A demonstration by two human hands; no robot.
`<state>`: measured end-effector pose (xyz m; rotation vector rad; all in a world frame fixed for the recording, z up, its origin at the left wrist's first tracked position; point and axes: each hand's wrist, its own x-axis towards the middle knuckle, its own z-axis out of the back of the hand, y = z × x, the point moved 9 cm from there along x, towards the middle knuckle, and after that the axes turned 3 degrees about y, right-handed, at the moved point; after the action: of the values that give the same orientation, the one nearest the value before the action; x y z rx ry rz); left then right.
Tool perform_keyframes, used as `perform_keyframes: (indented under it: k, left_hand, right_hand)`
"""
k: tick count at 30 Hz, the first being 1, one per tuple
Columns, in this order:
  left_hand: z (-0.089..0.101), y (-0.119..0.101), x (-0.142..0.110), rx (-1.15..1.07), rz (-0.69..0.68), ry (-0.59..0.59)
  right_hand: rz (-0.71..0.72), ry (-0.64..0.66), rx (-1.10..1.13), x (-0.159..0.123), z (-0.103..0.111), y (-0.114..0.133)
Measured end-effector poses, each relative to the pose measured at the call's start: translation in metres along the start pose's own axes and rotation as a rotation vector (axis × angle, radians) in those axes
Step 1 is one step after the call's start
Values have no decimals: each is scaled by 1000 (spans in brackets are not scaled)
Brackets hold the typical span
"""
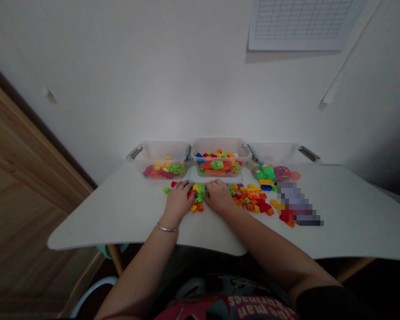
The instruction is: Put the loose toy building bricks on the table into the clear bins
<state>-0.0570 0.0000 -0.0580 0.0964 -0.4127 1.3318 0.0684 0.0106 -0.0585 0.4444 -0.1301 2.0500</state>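
My left hand (180, 198) rests on the table with its fingers stretched forward and apart, along the left side of a small heap of toy building blocks (199, 192). Those blocks are green, yellow, orange and red, and lie between my two hands. My right hand (218, 195) is on the other side of the heap, back up, its fingers curled down beside a green block. Whatever is under its fingertips is hidden. To its right spreads a larger scatter of loose toy blocks (253, 198) in mixed colours.
Three clear plastic bins stand along the wall: the left bin (163, 149) and middle bin (220, 143) hold coloured pieces, the right bin (275, 150) balls. A pale lid (235, 179) lies before the middle one. A blurred-out flat object (298, 202) lies at right on the white table (96, 213).
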Motion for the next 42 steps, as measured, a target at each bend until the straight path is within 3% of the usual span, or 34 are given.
perform_keyframes:
  k: [8, 11, 19, 22, 26, 31, 36, 39, 42]
  left_hand:
    - [0, 0, 0, -7, 1, 3]
    - [-1, 1, 0, -10, 4, 13]
    - [0, 0, 0, -10, 11, 28]
    - [0, 0, 1, -6, 13, 34]
    - [2, -1, 1, -6, 18, 30]
    - [2, 0, 0, -4, 19, 15]
    - [0, 1, 1, -4, 7, 18]
    - [1, 0, 1, -3, 5, 13]
    - [2, -1, 1, 1, 6, 11]
  right_hand:
    - [48, 2, 69, 1, -3, 1]
    - [53, -86, 150, -1, 7, 1]
    - [118, -512, 384, -3, 63, -8]
    - [86, -649, 422, 9, 94, -24]
    - [-40, -736, 441, 38, 126, -60]
    - [-139, -717, 415, 75, 137, -97]
    - [-267, -679, 334, 83, 130, -110]
    - [-370, -545, 307, 88, 119, -116]
    - [-440, -319, 275, 99, 101, -122]
